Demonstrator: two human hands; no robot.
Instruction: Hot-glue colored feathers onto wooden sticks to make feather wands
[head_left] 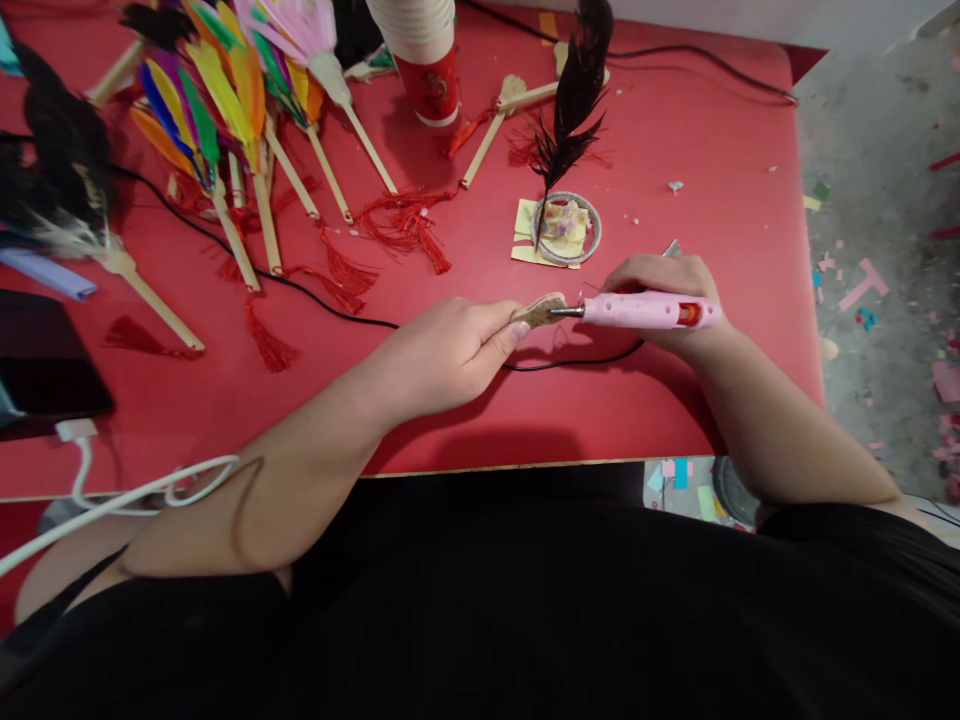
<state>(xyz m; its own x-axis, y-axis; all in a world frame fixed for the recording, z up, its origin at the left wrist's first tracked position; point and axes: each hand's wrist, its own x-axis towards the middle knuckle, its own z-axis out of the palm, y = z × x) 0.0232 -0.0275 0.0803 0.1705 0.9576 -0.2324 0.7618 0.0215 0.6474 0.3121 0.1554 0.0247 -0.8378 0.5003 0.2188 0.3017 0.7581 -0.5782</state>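
My left hand [450, 350] is closed around a small wooden fan handle [538, 311], whose rounded end sticks out past my thumb. My right hand [664, 285] grips a pink glue gun [649, 311] lying sideways, its metal nozzle touching the wooden end. Both hands hover just over the red table [675, 390] near its front edge. The gun's black cord [570, 362] curls across the table under my hands.
A black feather [571, 110] stands in a small round dish [567, 228] on yellow paper. Several coloured feather fans [225, 110] with red tassels [405, 225] lie at the back left. A stack of paper cups [424, 55] stands behind. A phone [45, 360] with a white cable [135, 490] lies left.
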